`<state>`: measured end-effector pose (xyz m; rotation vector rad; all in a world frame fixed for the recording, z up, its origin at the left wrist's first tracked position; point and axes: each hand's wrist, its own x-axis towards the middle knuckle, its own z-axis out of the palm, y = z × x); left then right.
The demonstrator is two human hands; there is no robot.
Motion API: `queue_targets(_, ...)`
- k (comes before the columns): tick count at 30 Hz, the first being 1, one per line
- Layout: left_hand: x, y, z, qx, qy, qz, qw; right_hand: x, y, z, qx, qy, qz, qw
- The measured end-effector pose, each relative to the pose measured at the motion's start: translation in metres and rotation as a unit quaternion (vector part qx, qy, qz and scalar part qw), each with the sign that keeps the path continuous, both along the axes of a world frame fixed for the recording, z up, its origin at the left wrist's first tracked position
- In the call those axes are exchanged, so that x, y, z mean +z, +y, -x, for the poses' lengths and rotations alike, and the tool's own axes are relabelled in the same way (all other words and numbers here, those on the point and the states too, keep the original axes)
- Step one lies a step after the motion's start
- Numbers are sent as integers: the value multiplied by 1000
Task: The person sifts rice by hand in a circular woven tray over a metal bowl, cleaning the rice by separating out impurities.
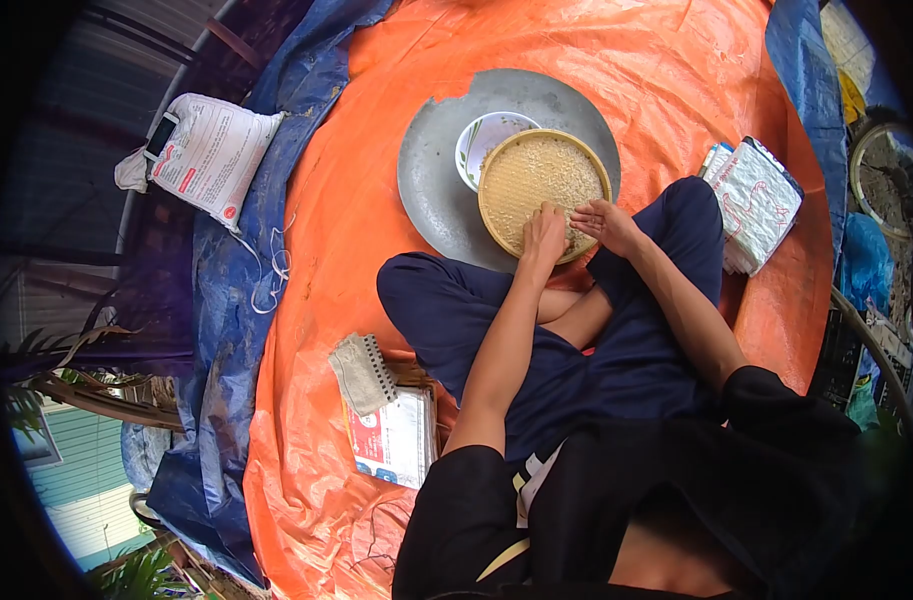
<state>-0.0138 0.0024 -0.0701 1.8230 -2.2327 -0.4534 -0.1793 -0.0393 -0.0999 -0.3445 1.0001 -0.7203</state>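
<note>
A round woven winnowing basket [521, 190] holds a layer of pale grains and leans over my crossed legs at its near side. At its near edge, my left hand [544, 234] is closed, fingers bent together over the grains; what it pinches is too small to tell. My right hand [606, 224] sits just to the right, with its fingers stretched out over the basket's right side. Partly under the basket is a white bowl [473, 145] with a green leaf pattern. Both rest on a large round grey metal tray [431, 190] with a broken far edge.
An orange tarp [336, 250] covers the ground, edged by blue tarp [226, 340]. A white printed sack [216, 155] with a phone-like dark object lies far left. Folded sacks [761, 205] sit right of my knee. A spiral notepad [364, 372] lies by papers [401, 435] at left.
</note>
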Motion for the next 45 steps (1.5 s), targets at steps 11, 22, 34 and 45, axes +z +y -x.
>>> queue_targets(11,-17,-2,4,-20,6,-11,1000,2,1,2,31,4,6,999)
queue_targets(22,-14,-2,4,-25,7,-14,1000,5,2,1,28,9,4,1000)
queue_targets(34,-13,-5,-1,-14,17,3,1000,0,0,1,20,7,-3,1000)
queue_targets(45,-19,2,14,-35,-52,29,998,-4,-2,4,13,23,10,1000)
